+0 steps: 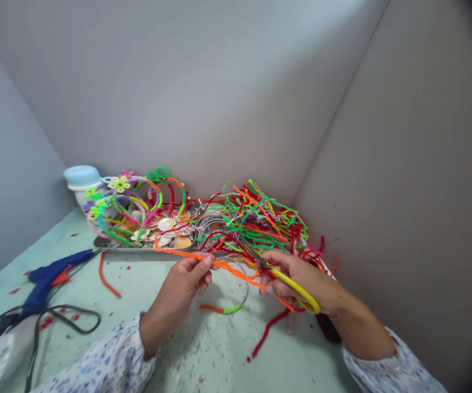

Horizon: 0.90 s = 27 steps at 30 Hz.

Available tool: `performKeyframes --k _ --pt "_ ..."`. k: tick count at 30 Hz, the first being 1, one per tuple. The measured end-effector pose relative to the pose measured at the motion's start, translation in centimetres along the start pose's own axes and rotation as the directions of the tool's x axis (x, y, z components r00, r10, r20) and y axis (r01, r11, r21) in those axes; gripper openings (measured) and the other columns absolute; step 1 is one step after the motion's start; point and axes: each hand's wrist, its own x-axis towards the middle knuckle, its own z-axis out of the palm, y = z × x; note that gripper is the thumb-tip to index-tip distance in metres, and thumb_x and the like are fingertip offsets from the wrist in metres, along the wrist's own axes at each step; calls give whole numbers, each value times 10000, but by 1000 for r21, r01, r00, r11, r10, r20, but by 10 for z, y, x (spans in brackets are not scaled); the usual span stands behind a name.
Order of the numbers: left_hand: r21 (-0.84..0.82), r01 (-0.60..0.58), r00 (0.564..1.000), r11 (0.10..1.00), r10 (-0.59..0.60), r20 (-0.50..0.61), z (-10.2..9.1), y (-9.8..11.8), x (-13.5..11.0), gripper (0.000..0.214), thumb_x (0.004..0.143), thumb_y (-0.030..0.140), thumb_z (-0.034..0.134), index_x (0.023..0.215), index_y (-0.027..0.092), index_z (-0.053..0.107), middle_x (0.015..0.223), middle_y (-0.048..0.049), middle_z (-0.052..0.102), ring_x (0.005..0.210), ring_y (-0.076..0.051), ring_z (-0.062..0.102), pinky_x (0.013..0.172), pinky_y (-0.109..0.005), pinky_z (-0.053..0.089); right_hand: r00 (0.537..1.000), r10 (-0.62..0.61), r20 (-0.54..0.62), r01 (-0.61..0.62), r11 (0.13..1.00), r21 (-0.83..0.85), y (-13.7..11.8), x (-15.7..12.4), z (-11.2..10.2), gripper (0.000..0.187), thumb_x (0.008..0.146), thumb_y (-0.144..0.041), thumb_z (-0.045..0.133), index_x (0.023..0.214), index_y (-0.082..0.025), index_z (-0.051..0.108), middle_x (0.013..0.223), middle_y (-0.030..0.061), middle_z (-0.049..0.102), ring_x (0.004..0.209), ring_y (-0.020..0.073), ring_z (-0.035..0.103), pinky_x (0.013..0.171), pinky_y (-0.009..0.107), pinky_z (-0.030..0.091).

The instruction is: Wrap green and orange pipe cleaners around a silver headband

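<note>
My left hand (186, 279) pinches a long orange pipe cleaner (178, 253) that stretches across in front of me. My right hand (297, 278) grips yellow-handled scissors (295, 289), whose blades point left toward the orange pipe cleaner near its middle. Just behind both hands lies a tangled heap of red, green and orange pipe cleaners (256, 224). A short orange and green curved piece (221, 309) lies on the table below my hands.
A metal tray (108, 245) of decorated headbands and shells stands at the back left, beside a white pot with a blue lid (82, 177). A blue glue gun (51, 275) with its black cord lies at left. Grey walls close in behind and right.
</note>
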Motion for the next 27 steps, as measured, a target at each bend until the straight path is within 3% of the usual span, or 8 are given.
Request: performKeyframes --k 5,10,16,22,27 --pt "-25 4 998 1000 -3 57 2 -5 -5 295 760 394 724 919 151 671 677 17 592 583 -80 489 550 -179 385 1000 12 5 -12 999 32 -1 4 6 419 634 -225 715 987 -209 489 692 -62 579 398 29 371 351 146 278" --pt "98 49 952 994 -76 296 13 -18 -20 261 760 329 733 956 160 698 821 -28 667 628 -89 511 564 -189 394 999 -20 40 16 995 97 11 11 18 413 692 -261 713 1041 -218 497 680 -75 567 387 29 377 347 151 269" --pt "153 50 968 987 -86 237 16 -31 -24 246 752 363 717 807 125 689 660 -4 615 555 -91 480 521 -201 386 1000 16 20 -18 998 60 10 15 36 365 665 -212 686 988 -207 513 621 -83 550 397 39 381 365 157 284" --pt "84 36 968 996 -56 243 16 -33 -23 229 758 342 705 866 143 669 686 1 629 546 -88 491 519 -200 391 999 -21 47 14 989 148 11 16 42 386 672 -216 651 1026 -192 501 599 -83 544 387 43 370 366 165 304" --pt "150 10 975 989 -43 218 16 -36 -25 203 763 330 683 794 132 661 680 -7 621 545 -91 479 515 -204 376 997 -33 77 19 984 179 17 19 43 374 690 -202 655 1025 -192 489 627 -75 562 409 43 392 375 159 300"
